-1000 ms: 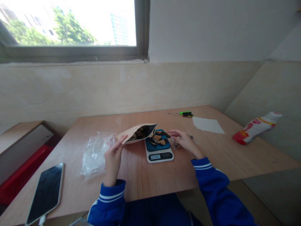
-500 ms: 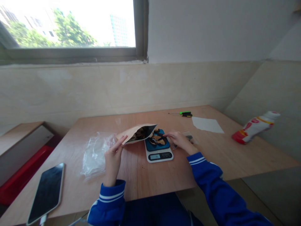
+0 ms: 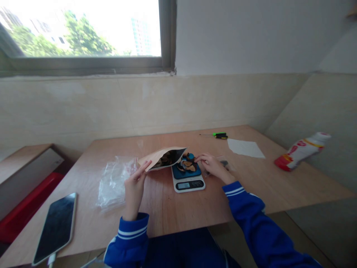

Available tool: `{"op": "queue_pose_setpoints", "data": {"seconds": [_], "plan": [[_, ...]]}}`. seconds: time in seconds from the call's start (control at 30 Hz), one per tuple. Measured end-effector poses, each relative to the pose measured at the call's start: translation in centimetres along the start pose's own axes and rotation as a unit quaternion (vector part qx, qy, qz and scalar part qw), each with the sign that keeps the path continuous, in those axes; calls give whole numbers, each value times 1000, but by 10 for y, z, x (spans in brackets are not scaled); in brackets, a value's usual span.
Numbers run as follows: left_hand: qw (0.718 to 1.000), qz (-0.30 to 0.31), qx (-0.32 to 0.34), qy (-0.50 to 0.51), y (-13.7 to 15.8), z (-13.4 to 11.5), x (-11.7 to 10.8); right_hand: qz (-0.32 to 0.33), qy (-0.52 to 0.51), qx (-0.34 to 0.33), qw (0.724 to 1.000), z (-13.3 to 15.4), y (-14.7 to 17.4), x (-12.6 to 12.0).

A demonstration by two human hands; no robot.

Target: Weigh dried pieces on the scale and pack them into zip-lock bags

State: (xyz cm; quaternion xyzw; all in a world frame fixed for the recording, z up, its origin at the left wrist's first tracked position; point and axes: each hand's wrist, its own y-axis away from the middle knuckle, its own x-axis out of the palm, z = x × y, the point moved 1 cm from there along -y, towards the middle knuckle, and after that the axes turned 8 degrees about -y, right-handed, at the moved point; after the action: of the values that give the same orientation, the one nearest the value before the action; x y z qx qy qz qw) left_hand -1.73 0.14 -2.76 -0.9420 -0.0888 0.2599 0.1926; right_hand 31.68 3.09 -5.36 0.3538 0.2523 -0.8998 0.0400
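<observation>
My left hand (image 3: 136, 182) is closed on the near left edge of a kraft paper pouch (image 3: 153, 155), thumb on top. The pouch lies tilted with its dark-lined mouth gaping to the right, and brown dried pieces show inside. Beside it stands a white digital kitchen scale (image 3: 176, 186) with a blue top and a lit display, its digits too small to read surely. Curled dark and tan dried pieces (image 3: 187, 164), resembling dried peel, are heaped on the scale. At the heap's right edge is my right hand (image 3: 212, 165), fingers bent and slightly apart, nothing visible in them.
Clear plastic bags (image 3: 111, 184) lie left of the pouch, and a phone (image 3: 57, 227) with a cable is at the front left. A small clear packet (image 3: 224, 163) sits behind my right hand. Further off are screwdrivers (image 3: 221, 135), white paper (image 3: 245, 148) and a bottle (image 3: 301, 152).
My right hand has lifted slightly, and its fingers have come away from a dark dried piece on the heap. The left hand and pouch stay in place.
</observation>
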Motion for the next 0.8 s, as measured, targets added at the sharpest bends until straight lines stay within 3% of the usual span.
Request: {"op": "queue_pose_setpoints", "data": {"seconds": [0.23,0.4,0.53,0.8], "plan": [[1000,2,0,15,-1,4,1,-40,-38,14,998,10,4,2],[1000,0,5,16,0,5,2,-88,-65,5,994,34,-1,-4],[1000,-4,4,17,0,6,4,-89,-69,-5,994,50,-11,-9],[999,-38,-10,9,-2,5,4,-61,-82,14,995,33,-3,2]]}}
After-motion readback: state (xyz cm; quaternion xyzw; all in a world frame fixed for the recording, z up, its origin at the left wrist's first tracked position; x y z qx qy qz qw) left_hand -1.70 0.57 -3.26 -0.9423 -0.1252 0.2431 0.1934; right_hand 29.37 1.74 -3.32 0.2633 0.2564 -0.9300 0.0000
